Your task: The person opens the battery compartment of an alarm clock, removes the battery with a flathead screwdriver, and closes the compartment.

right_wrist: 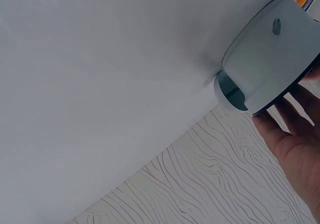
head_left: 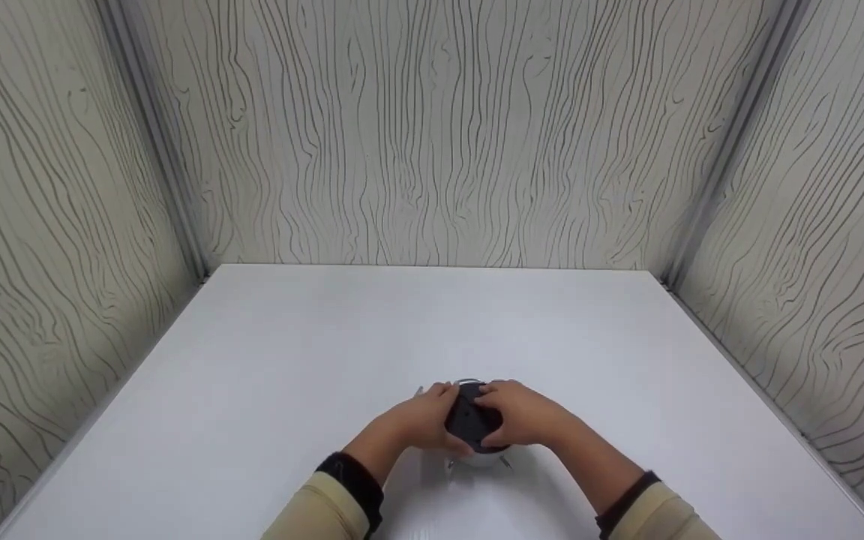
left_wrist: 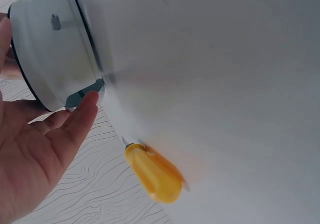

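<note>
A white round alarm clock [head_left: 486, 457] lies on the table with its black back [head_left: 468, 420] facing up and two small metal feet toward me. Around its left side my left hand [head_left: 421, 421] grips it, thumb at the near edge of the back. My right hand [head_left: 528, 415] holds it from the right, fingertips and thumb on the black back. In the left wrist view the clock's pale side [left_wrist: 52, 49] stands against the tabletop. A hollow, dark-lined bell [right_wrist: 231, 92] sticks out from its far side in the right wrist view.
A tool with a yellow handle [left_wrist: 154, 174] lies on the white table [head_left: 312, 337] beside the clock, past my left fingers; my left hand mostly hides it in the head view. Wood-grain panels [head_left: 417, 135] enclose the table at the back and both sides.
</note>
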Available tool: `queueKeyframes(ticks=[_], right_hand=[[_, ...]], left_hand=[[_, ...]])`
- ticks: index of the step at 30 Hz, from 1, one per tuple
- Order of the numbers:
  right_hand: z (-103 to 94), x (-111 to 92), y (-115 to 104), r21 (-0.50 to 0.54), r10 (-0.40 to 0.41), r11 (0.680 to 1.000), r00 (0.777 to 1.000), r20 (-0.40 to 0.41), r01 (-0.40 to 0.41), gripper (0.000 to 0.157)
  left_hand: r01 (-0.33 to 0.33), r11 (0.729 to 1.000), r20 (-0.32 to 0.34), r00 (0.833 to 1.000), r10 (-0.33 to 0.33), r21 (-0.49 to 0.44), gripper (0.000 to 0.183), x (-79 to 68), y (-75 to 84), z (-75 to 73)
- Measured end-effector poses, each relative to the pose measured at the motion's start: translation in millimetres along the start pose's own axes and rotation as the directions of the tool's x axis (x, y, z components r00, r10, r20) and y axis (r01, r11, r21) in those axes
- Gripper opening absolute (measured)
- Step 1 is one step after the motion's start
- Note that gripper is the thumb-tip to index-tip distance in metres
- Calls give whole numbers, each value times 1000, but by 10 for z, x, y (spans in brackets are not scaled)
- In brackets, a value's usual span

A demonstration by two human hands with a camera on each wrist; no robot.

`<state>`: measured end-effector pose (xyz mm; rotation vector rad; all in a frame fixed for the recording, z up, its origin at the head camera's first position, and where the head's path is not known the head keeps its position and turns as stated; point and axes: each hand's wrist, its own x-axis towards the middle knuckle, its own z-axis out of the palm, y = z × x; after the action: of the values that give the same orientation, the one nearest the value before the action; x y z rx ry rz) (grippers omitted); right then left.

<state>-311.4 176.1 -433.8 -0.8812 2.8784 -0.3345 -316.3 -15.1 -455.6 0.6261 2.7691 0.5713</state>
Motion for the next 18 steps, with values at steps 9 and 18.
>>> queueKeyframes(ticks=[9, 18], right_hand=[[-9, 36, -116, -101, 21, 995, 1000, 21, -18, 52], [-39, 48, -193, -133, 36, 991, 998, 50, -29, 46]], left_hand=[[4, 1000, -14, 1000, -4, 2, 102, -1, 16, 12], [14, 1000, -19, 1000, -14, 19, 104, -4, 30, 5]])
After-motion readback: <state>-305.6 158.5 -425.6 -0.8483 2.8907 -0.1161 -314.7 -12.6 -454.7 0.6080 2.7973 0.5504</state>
